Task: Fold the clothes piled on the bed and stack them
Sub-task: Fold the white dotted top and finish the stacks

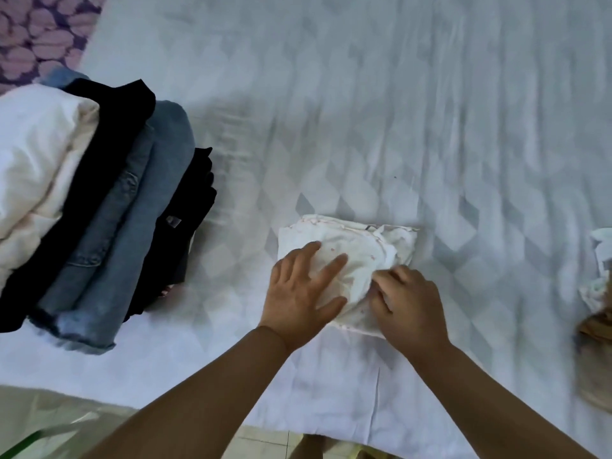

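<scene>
White cloth [347,250], folded small, lies on the bed [397,127] under both hands.
Left hand [301,293] presses flat, fingers straight; right hand [409,303] pinches its soft near edge with curled fingers. Folded stack [109,210] of jeans and dark clothes sits left. Crumpled clothes [599,286] at right are cut off.

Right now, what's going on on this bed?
A person is folding a small white garment on the white bed sheet. The left hand lies flat on it with fingers spread, while the right hand has its fingers curled at the garment's near right edge, seemingly pinching the fabric. To the left sits a stack of folded clothes: white pieces, black ones and blue denim. At the right edge, a few unfolded pieces wait.
</scene>
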Demonstrator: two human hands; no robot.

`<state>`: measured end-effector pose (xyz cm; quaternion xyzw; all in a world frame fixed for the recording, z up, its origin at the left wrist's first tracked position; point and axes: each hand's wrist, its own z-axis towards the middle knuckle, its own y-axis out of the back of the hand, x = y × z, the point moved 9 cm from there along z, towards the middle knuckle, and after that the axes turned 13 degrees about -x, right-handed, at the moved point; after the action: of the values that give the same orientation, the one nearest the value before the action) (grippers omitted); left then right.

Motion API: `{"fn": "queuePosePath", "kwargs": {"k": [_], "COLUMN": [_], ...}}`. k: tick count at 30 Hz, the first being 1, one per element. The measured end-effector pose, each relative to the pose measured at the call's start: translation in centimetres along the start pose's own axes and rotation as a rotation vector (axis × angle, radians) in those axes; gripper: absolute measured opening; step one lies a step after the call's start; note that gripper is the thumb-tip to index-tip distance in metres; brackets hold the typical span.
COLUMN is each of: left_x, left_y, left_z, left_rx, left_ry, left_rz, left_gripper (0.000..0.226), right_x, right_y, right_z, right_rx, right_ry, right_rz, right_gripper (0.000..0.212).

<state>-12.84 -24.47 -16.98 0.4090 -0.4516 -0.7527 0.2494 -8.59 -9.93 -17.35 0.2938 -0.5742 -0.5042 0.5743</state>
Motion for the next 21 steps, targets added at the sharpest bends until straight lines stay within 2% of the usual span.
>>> {"fn": "queuePosePath", "kwargs": {"k": [2, 3, 6, 7, 9, 12, 15, 18, 21], "left_x": [-0.4, 0.6, 7.0, 8.1, 8.1, 6.4, 4.6, 3.4, 3.2], "left_y": [-1.8, -1.9, -1.3, -0.9, -0.4, -1.9, -3.2, -4.5, -3.9], "left_z": [0.2, 0.7, 0.4, -0.2, -0.5, -1.2, -0.9, -0.7, -0.3], "left_rx": [0.104, 0.134, 0.279, 0.276, 0.214, 0.309, 0.357, 0.398, 0.371], "left_ry": [-0.124, -0.066, 0.442, 0.541, 0.570, 0.573, 0.570, 0.614, 0.632], "left_rz": [0.142, 0.238, 0.350, 0.311, 0.124, -0.135, -0.247, -0.429, -0.404], "left_gripper": [0.052, 0.053, 0.061, 0.070, 0.089, 0.096, 0.087, 0.078, 0.064], "right_x": [0.7, 0.4, -2.0, -2.7, -4.2, -4.4, -3.2, -2.0, -2.0], "right_y": [-0.8, -0.9, -0.8, -0.8, -1.6, -3.1, -4.7, -5.1, -3.5], "right_z": [0.3, 0.4, 0.0, -0.3, -1.3, -2.2, -1.7, -1.2, -1.5], "right_rx": [0.075, 0.093, 0.115, 0.133, 0.209, 0.286, 0.322, 0.320, 0.321], "right_ry": [0.044, 0.023, -0.161, -0.223, -0.327, -0.423, -0.416, -0.412, -0.463], "right_rz": [0.020, 0.006, -0.049, -0.057, -0.077, -0.041, 0.041, 0.222, 0.295], "right_gripper": [0.035, 0.043, 0.062, 0.063, 0.067, 0.087, 0.083, 0.067, 0.059]}}
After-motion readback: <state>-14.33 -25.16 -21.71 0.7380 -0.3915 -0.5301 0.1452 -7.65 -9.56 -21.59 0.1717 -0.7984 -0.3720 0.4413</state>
